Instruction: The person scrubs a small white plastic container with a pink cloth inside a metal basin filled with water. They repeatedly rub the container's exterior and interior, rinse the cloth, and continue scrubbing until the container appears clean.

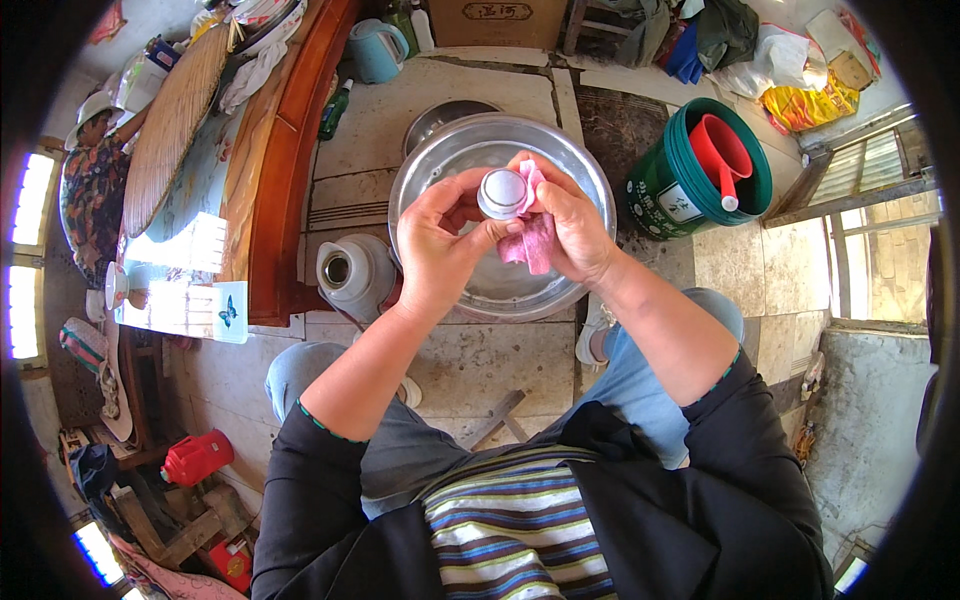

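Note:
Over a wide metal basin (442, 289) with water in it, I hold a small, round white lid (504, 189) that has a dark ring around its top. My left hand (436, 225) grips the lid from the left, the thumb at its lower edge. A damp pink cloth (531, 244) is bunched in my right hand (574, 217) and pressed against the lid's right side; part of it hangs below. Left of the basin stands a pale kettle or flask (358, 276) with its round mouth uncovered.
A green bucket (652, 187) holding a red dipper (721, 154) stands to the right. At left is a wooden table (262, 187), with a person (94, 180) beyond it. A blue kettle (375, 52), a green bottle (335, 110) and a cardboard box (495, 26) are farther off.

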`<act>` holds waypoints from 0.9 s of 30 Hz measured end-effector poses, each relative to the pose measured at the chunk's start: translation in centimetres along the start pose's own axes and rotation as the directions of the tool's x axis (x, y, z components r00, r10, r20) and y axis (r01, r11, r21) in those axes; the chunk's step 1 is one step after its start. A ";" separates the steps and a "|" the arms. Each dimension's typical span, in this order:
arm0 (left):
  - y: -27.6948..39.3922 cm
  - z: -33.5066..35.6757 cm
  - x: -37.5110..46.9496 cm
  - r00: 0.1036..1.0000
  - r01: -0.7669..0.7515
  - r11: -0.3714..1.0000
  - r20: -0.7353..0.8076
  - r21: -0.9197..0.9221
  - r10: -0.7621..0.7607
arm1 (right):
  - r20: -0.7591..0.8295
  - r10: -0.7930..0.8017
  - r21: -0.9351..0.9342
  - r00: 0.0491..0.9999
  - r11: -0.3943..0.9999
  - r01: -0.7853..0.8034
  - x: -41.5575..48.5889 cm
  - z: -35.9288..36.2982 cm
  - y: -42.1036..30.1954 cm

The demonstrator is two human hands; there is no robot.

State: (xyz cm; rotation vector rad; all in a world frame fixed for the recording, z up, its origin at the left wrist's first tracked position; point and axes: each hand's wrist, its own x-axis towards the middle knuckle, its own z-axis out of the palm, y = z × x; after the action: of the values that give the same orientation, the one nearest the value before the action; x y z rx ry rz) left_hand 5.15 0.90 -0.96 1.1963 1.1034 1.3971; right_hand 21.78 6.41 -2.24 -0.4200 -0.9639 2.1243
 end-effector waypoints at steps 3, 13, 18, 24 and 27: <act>-0.3 0.0 -0.1 0.998 -0.048 0.994 0.043 0.094 0.044 | -0.117 -0.006 0.001 0.993 1.000 0.006 0.8 -1.1 0.9; -1.3 -0.7 0.4 0.997 -0.017 0.999 0.074 0.047 0.014 | -0.023 -0.042 0.125 0.999 0.991 0.045 0.2 -0.2 0.6; -1.0 -0.9 0.6 0.979 -0.093 0.985 0.194 0.143 0.064 | -0.175 -0.061 0.059 0.983 0.996 0.072 0.4 -0.7 1.0; -0.9 0.1 0.5 0.971 0.201 0.936 0.187 -0.289 -0.150 | -0.086 -0.178 -0.140 0.980 0.976 0.165 0.9 -1.2 1.1; -0.6 -0.1 0.3 0.962 0.224 0.920 0.224 -0.320 -0.156 | -0.054 -0.197 -0.201 0.979 0.963 0.182 0.7 -1.5 0.9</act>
State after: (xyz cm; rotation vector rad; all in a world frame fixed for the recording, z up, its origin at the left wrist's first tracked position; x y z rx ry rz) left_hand 5.06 1.23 -1.50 0.9228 0.7771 1.2306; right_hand 21.68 7.31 -3.87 -0.4788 -1.1282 1.8379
